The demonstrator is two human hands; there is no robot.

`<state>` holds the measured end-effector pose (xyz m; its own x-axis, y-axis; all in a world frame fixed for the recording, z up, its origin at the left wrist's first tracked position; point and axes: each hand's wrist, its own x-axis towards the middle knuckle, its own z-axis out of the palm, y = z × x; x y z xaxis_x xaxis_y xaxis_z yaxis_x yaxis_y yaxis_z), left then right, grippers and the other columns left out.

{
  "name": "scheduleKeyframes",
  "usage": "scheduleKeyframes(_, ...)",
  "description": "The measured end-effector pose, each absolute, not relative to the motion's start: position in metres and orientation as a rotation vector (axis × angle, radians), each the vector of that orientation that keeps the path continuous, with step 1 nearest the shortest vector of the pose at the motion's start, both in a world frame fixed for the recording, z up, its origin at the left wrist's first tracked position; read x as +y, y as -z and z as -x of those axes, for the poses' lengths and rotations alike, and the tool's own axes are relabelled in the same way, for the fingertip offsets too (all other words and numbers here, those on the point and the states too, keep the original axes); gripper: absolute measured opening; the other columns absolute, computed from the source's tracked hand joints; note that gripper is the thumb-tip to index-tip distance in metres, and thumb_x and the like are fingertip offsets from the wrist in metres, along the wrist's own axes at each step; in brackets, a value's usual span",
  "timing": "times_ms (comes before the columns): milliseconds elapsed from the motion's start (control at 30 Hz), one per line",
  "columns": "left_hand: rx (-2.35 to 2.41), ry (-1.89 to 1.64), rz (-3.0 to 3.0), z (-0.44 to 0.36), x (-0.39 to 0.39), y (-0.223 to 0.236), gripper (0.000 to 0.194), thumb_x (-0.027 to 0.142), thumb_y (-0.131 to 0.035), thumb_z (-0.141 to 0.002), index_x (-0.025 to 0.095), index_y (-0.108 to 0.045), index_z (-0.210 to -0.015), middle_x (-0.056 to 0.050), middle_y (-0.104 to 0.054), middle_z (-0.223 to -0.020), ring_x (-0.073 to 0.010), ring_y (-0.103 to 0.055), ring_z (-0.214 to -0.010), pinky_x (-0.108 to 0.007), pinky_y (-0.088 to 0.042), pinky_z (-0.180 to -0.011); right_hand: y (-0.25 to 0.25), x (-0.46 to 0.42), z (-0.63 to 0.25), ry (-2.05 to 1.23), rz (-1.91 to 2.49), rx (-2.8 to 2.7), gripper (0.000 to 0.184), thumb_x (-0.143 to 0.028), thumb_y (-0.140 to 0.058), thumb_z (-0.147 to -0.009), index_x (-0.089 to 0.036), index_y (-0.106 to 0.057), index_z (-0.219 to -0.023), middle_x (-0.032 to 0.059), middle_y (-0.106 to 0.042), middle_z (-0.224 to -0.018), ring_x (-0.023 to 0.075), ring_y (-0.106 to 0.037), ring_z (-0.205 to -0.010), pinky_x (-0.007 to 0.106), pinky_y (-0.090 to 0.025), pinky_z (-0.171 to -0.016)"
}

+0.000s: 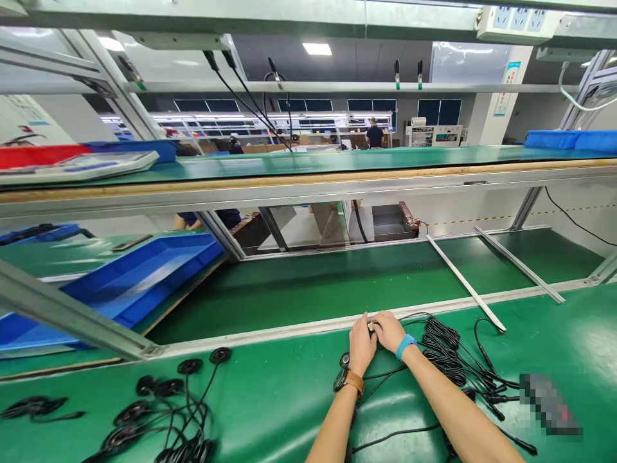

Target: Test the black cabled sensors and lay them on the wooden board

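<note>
**Both Hands Closed Over One Small Pale Piece**

In the head view, my left hand (362,347) and my right hand (389,331) met just below the centre of the frame, fingers drawn in narrow around a small pale piece (371,326), which they mostly hid. I wore one watch (341,379) on a brown strap at my left wrist and one blue band (405,346) at my right.

The writing on the poster (507,89) at the upper right was too small to read. A dark thing (549,405) at the lower right was pixelated, so I couldn't make out any marking on it.

I counted three sockets on the power strip (519,24) at the upper right, and two black clips (397,74) with green ends hanging side by side to its left. Two pale strips (465,283) slanted across the right of the frame.

Coiled black cables (442,347) lay just right of my right hand. At the lower left, black discs on cords (190,366) overlapped too much for me to count. All these cords lay on the green bench (274,392).
</note>
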<state>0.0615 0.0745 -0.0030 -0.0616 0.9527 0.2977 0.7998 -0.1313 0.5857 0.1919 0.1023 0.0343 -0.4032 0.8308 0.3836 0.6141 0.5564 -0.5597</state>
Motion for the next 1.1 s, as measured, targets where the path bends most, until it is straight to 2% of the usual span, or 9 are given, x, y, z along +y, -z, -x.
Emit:
scheduleKeyframes(133,1.871,-1.028,-1.952,-0.06,0.074,0.011,0.06,0.017,-0.051,-0.086,0.014,-0.039,-0.145,-0.017,-0.061,-0.131,-0.0312,-0.055,-0.125,-0.05,-0.044,-0.103,-0.031,0.108,-0.182,-0.426,1.15,-2.198,0.017,-0.011,-0.055,-0.092,-0.022,-0.064,-0.083,0.001,-0.063,-0.083,0.0178,-0.054,-0.084,0.029,-0.043,-0.08)
scheduleKeyframes(267,1.91,-0.983,-1.97,-0.057,0.073,0.005,0.063,0.021,-0.055,-0.087,0.014,-0.035,-0.147,-0.015,-0.064,-0.125,-0.0293,-0.058,-0.119,-0.046,-0.046,-0.1,-0.049,0.108,-0.197,-0.347,1.193,-2.142,0.015,-0.018,-0.052,-0.096,-0.023,-0.062,-0.087,0.0003,-0.063,-0.091,0.0161,-0.052,-0.091,0.027,-0.041,-0.084)
scheduleKeyframes(433,1.978,-0.718,-2.16,-0.051,0.064,-0.015,0.037,0.02,-0.05,-0.09,0.019,-0.056,-0.127,-0.012,-0.064,-0.122,-0.0286,-0.056,-0.116,-0.044,-0.046,-0.097,-0.063,0.119,-0.292,-0.177,1.484,-1.878,0.025,-0.021,-0.039,-0.1,-0.02,-0.061,-0.089,0.0082,-0.061,-0.095,0.0222,-0.048,-0.095,0.036,-0.038,-0.089)
scheduleKeyframes(567,1.851,-0.613,-2.36,-0.052,0.057,-0.021,0.037,0.015,-0.041,-0.094,0.023,-0.062,-0.124,-0.01,-0.062,-0.129,-0.0266,-0.05,-0.128,-0.044,-0.04,-0.107,-0.053,0.109,-0.373,-0.106,1.682,-1.75,0.032,-0.02,-0.034,-0.099,-0.019,-0.061,-0.081,0.0088,-0.055,-0.08,0.0236,-0.046,-0.083,0.039,-0.038,-0.081)
scheduleKeyframes(733,1.618,-0.518,-2.551,-0.056,0.051,-0.021,0.039,0.031,-0.049,-0.095,0.022,-0.058,-0.133,-0.011,-0.058,-0.139,-0.0293,-0.045,-0.136,-0.047,-0.034,-0.114,-0.047,0.071,-0.38,-0.083,1.649,-1.841,0.033,-0.03,-0.039,-0.101,-0.016,-0.062,-0.121,0.0155,-0.061,-0.118,0.0275,-0.05,-0.111,0.042,-0.039,-0.095)
scheduleKeyframes(800,1.594,-0.475,-2.58,-0.055,0.05,-0.025,0.043,0.032,-0.051,-0.094,0.02,-0.055,-0.135,-0.012,-0.058,-0.138,-0.029,-0.048,-0.132,-0.046,-0.035,-0.113,-0.047,0.058,-0.371,-0.179,1.599,-2.031,0.048,-0.043,-0.05,-0.097,-0.018,-0.052,-0.138,0.0155,-0.058,-0.131,0.0293,-0.049,-0.123,0.044,-0.039,-0.102)
scheduleKeyframes(933,1.568,-0.336,-2.583,-0.051,0.046,-0.038,0.042,0.025,-0.046,-0.094,0.018,-0.054,-0.135,-0.013,-0.06,-0.134,-0.0272,-0.05,-0.129,-0.045,-0.034,-0.113,-0.048,0.044,-0.368,-0.492,1.67,-2.357,0.111,-0.075,-0.067,-0.073,-0.012,-0.029,-0.156,0.0252,-0.038,-0.154,0.0401,-0.032,-0.144,0.054,-0.026,-0.117)
scheduleKeyframes(1000,1.556,-0.246,-2.553,-0.052,0.043,-0.043,0.046,0.033,-0.045,-0.096,0.016,-0.052,-0.138,-0.014,-0.056,-0.139,-0.0288,-0.046,-0.135,-0.047,-0.032,-0.116,-0.049,0.041,-0.371,-0.624,1.693,-2.439,0.133,-0.082,-0.07,-0.061,-0.013,-0.016,-0.16,0.0264,-0.023,-0.161,0.0425,-0.019,-0.15,0.058,-0.016,-0.12)
scheduleKeyframes(1100,1.529,-0.087,-2.516,-0.056,0.036,-0.047,0.072,0.055,-0.056,-0.088,0.014,-0.044,-0.146,-0.018,-0.045,-0.151,-0.0347,-0.034,-0.146,-0.051,-0.024,-0.12,-0.053,0.039,-0.373,-0.714,1.719,-2.53,0.148,-0.081,-0.077,-0.048,-0.017,-0.006,-0.161,0.026,-0.011,-0.164,0.0452,-0.008,-0.152,0.065,-0.008,-0.119)
